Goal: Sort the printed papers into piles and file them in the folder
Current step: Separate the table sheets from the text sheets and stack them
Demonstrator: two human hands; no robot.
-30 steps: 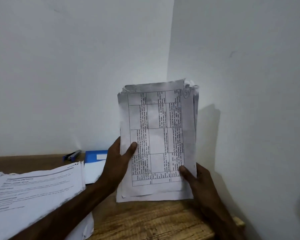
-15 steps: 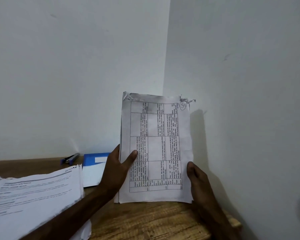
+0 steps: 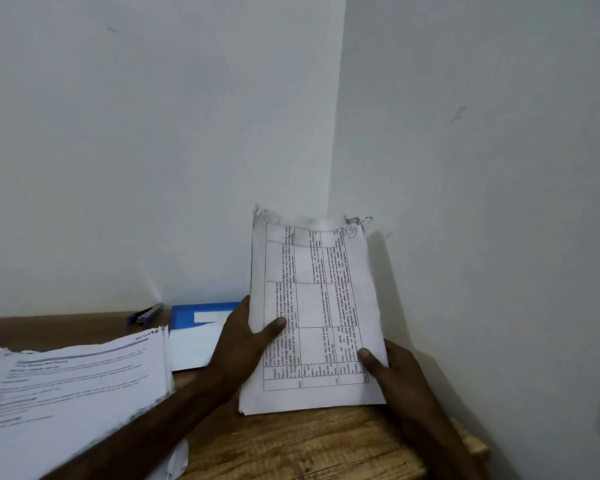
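A stack of printed papers [image 3: 323, 306] stands upright on its lower edge on the wooden table [image 3: 309, 445], near the wall corner. Its front sheet shows a printed table and a circled handwritten mark at the top right. My left hand [image 3: 243, 344] grips the stack's left edge, thumb across the front. My right hand [image 3: 392, 368] grips the lower right edge, thumb on the front sheet. A second thick pile of printed papers [image 3: 70, 389] lies flat at the left. A blue folder [image 3: 201, 315] lies behind it by the wall.
A blue and silver stapler [image 3: 144, 315] lies by the back wall, left of the folder. A white sheet [image 3: 194, 348] lies on the folder's near part. White walls meet in a corner just behind the held stack. The table's right edge ends near the right wall.
The fanned, uneven sheets have come together into a squared stack. The stack has dropped lower, its bottom edge on the table, and my right thumb sits on the front again.
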